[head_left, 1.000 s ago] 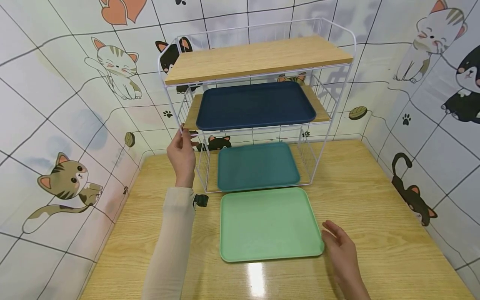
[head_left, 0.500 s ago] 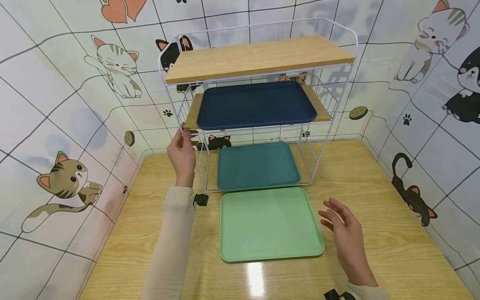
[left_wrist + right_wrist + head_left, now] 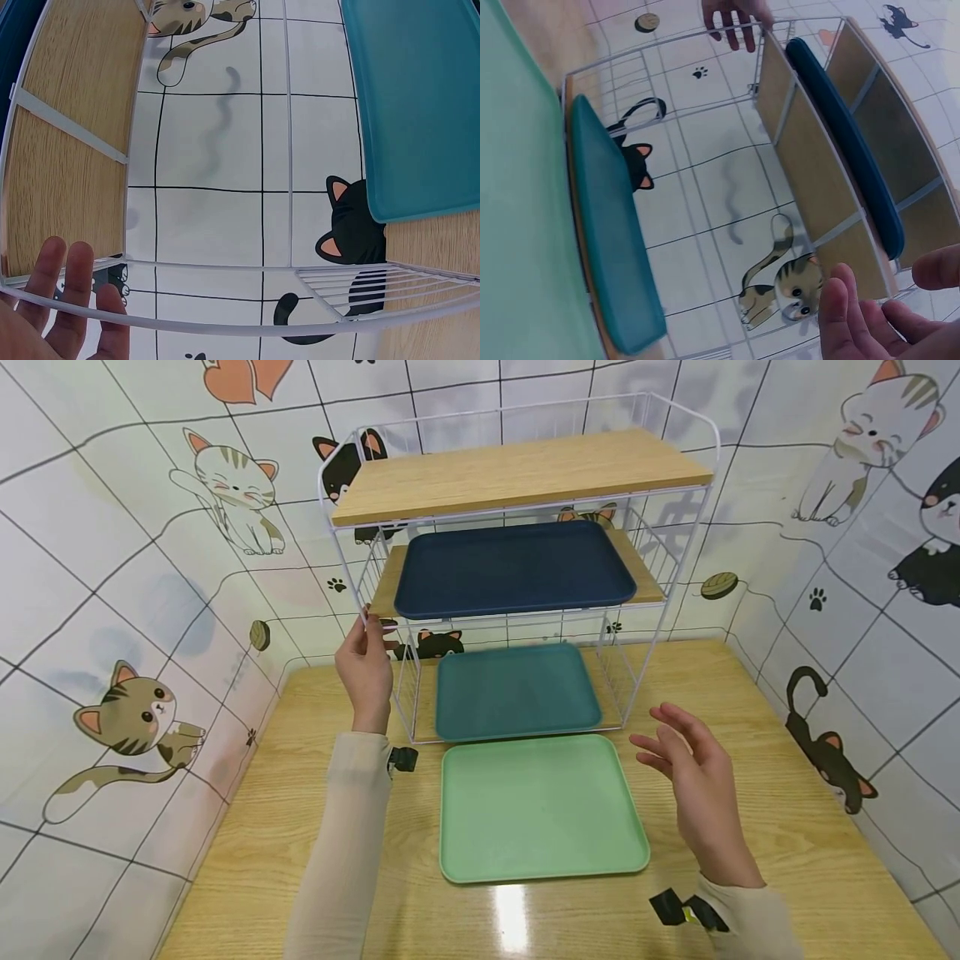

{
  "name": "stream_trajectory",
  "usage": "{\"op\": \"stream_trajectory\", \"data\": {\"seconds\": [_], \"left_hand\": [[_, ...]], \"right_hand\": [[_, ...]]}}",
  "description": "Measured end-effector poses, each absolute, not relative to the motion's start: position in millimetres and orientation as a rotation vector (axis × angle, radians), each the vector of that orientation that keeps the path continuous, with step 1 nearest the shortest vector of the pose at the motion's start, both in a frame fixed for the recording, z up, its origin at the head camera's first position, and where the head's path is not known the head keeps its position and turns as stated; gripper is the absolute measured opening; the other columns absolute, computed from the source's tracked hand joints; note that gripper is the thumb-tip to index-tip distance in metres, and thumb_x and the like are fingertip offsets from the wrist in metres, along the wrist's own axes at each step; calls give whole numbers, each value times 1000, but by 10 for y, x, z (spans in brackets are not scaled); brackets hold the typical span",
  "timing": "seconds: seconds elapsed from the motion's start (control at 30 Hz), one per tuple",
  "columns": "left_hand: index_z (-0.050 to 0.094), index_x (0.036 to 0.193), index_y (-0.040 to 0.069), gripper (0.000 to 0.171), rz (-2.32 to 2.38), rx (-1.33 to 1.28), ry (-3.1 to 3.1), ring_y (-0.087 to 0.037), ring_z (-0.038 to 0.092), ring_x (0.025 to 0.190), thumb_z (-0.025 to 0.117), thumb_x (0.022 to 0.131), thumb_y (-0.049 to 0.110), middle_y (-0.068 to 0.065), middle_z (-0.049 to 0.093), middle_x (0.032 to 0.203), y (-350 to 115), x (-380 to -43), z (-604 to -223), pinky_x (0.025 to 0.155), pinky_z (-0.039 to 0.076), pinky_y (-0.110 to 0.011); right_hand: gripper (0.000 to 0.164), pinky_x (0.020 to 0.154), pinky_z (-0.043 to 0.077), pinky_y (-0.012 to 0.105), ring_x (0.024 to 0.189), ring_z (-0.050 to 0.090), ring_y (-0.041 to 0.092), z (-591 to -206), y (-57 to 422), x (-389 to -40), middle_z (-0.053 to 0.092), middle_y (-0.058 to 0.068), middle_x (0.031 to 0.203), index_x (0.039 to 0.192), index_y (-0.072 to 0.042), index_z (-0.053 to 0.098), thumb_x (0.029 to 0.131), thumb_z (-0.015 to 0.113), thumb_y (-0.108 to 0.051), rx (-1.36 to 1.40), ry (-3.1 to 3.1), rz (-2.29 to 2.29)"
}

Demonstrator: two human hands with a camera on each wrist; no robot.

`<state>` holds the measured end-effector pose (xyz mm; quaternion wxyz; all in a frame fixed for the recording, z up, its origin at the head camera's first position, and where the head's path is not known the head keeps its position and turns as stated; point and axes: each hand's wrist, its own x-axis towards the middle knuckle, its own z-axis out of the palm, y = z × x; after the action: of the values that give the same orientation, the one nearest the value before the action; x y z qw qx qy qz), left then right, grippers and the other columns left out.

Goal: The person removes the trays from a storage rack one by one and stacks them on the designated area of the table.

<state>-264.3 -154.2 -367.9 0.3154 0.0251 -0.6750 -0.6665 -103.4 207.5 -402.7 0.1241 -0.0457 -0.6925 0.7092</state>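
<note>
Rack [image 3: 525, 477] held at its left side by the left hand [image 3: 366, 677], fingers curled round it. Right hand [image 3: 697, 781] empty, fingers apart, right of the green tray [image 3: 542, 810], which is set on the table [image 3: 772, 777] just in front. Navy tray [image 3: 513, 568] borne on the middle shelf [image 3: 641, 581], teal tray [image 3: 517, 693] below. Judged risk: rack twisted by one-sided pull, loose trays slid forward.

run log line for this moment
left hand: holds rack, left side | right hand: holds nothing | navy tray: middle shelf | teal tray: bottom shelf | green tray: table, in front of rack
</note>
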Motion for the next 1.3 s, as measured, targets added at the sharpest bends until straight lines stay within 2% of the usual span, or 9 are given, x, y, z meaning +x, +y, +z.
{"op": "stream_trajectory", "data": {"seconds": [0.2,0.37,0.5,0.7,0.77,0.87,1.0,1.3], "left_hand": [[71,131,13,33,-1754,81,-1779,-23,70,77,54,108,28,-12,76,112,-1544,-2646,-3675,56,42,-18],[70,132,12,33,-1762,77,-1778,-24,70,78,55,108,27,-15,75,116,-1553,-2660,-3674,53,41,-17],[70,133,11,32,-1761,94,-1778,-17,70,74,55,108,26,-19,74,117,-1558,-2668,-3674,50,38,-17],[67,134,3,33,-1760,103,-1783,-5,67,67,52,109,17,-22,74,112,-1495,-2565,-3550,53,41,-15],[66,134,-1,33,-1770,95,-1782,-2,66,66,52,109,15,-18,76,109,-1461,-2494,-3473,50,39,-15],[65,134,-3,34,-1773,88,-1783,0,65,65,51,109,14,-19,76,109,-1448,-2464,-3441,48,36,-14],[65,135,1,34,-1764,90,-1781,-2,65,66,51,109,17,-23,74,115,-1502,-2583,-3572,46,34,-15],[71,131,12,32,-1746,84,-1773,-13,70,73,55,108,28,-23,74,114,-1546,-2669,-3681,56,43,-18]], "right_hand": [[46,80,58,19,97,74,9,-3820,2090,-1160,55,2,139,149,-6,48,107,55,-24,-46,-1950,2073],[45,78,58,19,97,74,9,-3668,2096,-1249,50,5,145,149,-7,48,107,56,-22,-2,-1892,2077],[44,76,58,19,96,74,9,-3555,2097,-1316,47,4,147,149,-9,47,107,56,-21,19,-1880,2055],[44,75,58,20,94,74,9,-3369,2095,-1428,48,3,146,149,-10,48,107,56,-20,60,-1895,2017],[44,75,58,20,94,74,10,-3312,2091,-1472,48,3,147,149,-10,47,107,56,-20,70,-1901,2015],[46,74,58,20,94,74,10,-3243,2080,-1551,47,3,148,150,-10,47,106,56,-23,71,-1930,2005],[49,73,58,19,92,74,8,-3177,2075,-1674,46,4,149,151,-10,45,106,57,-26,75,-1947,2016],[51,70,57,18,84,74,5,-3075,2076,-1901,42,10,154,154,-14,43,107,54,-30,23,-2017,1975]]}}
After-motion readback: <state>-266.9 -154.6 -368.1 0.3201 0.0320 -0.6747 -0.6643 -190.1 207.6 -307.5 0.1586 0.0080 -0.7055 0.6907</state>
